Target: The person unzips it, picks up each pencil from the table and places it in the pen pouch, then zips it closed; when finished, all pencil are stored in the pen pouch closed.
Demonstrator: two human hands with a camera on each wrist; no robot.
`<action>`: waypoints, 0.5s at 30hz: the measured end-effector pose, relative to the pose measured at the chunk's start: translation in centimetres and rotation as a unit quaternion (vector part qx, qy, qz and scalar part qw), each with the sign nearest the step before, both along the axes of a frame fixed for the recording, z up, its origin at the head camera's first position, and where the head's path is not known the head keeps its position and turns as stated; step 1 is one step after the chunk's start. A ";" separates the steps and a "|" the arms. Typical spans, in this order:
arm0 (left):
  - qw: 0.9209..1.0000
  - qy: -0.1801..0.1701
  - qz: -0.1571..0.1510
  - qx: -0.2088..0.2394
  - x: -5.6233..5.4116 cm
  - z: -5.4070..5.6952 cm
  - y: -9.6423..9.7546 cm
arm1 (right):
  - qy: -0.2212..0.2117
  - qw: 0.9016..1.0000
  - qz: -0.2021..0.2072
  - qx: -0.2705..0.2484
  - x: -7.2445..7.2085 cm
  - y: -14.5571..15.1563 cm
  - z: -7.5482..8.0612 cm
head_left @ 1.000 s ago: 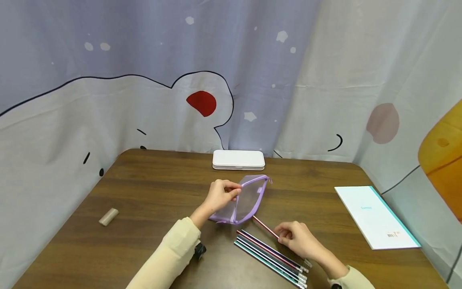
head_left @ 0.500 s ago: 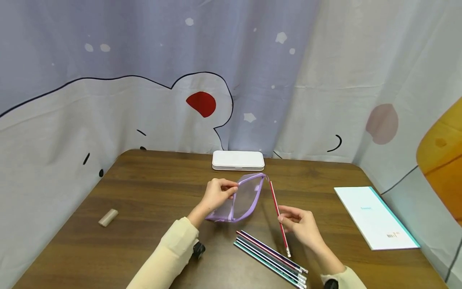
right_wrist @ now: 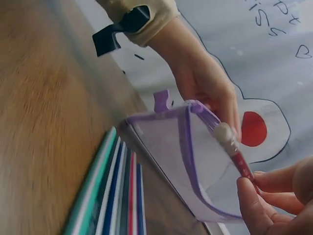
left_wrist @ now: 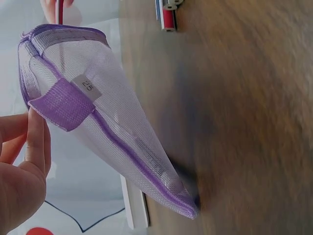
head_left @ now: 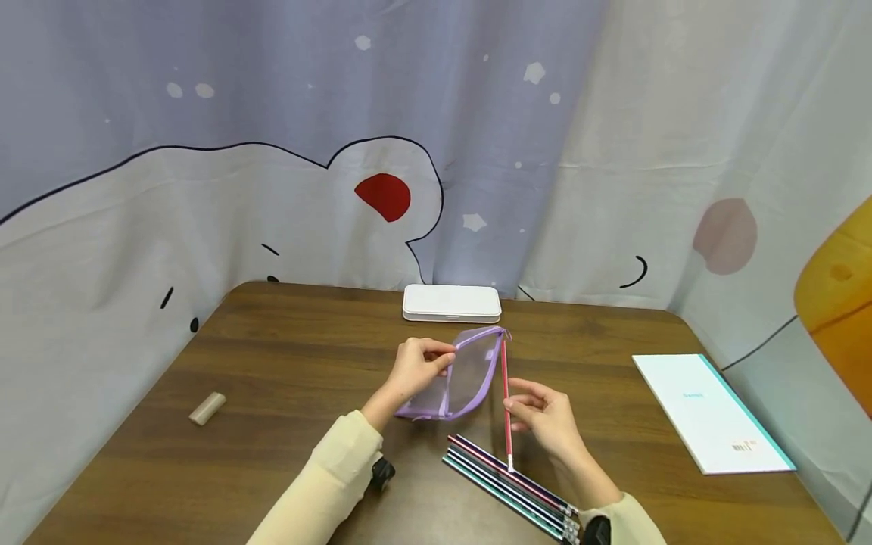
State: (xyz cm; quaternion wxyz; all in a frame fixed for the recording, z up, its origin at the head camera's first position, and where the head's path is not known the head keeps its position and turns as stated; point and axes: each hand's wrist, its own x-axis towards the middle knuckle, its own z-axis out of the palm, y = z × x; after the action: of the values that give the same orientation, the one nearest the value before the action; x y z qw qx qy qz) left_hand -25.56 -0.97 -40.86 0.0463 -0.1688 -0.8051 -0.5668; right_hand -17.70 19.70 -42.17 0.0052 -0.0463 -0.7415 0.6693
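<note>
My left hand pinches the upper edge of a purple-trimmed mesh zip pouch, which gapes toward the right in the head view. Between the thumb and fingers of my right hand is a red pencil, held steeply upright at the pouch's mouth. Its white eraser end points down and toward me. Whether the far tip is inside the mesh I cannot tell. Just below both hands, several striped pencils in dark, red and teal lie side by side on the table.
Behind the pouch stands a white case near the table's back edge. A beige eraser-like block lies at the left. On the right is a white notebook with a teal spine. A printed curtain hangs beyond the wooden table.
The right hand has lifted the red pencil off the table, swung it upright and carried it left to the pouch's mouth. The left hand keeps its pinch on the pouch.
</note>
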 end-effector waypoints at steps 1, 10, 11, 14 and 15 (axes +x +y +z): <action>1.000 0.004 0.001 0.000 0.0 0.0 0.1 | -0.002 1.000 0.004 -0.005 -0.3 -0.3 -0.1; 1.000 0.015 -0.026 0.009 0.6 -0.4 1.4 | -0.034 0.998 -0.034 -0.034 -3.1 -2.1 -0.7; 0.999 0.016 -0.031 0.007 0.8 -0.4 1.5 | -0.034 0.998 -0.037 -0.034 -3.3 -2.3 -0.7; 0.999 0.015 -0.044 -0.002 1.1 -0.5 1.8 | -0.030 0.998 -0.044 -0.037 -3.7 -2.6 -0.9; 0.999 0.016 -0.050 -0.005 1.1 -0.5 1.8 | -0.029 0.998 -0.046 -0.036 -3.8 -2.7 -1.0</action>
State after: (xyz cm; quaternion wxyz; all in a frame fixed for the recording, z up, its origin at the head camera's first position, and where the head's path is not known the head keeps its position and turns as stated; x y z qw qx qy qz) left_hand -24.42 0.88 -41.39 0.0297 -0.2175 -0.7979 -0.5613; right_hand -21.54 17.04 -43.17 0.0127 -0.0997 -0.7138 0.6931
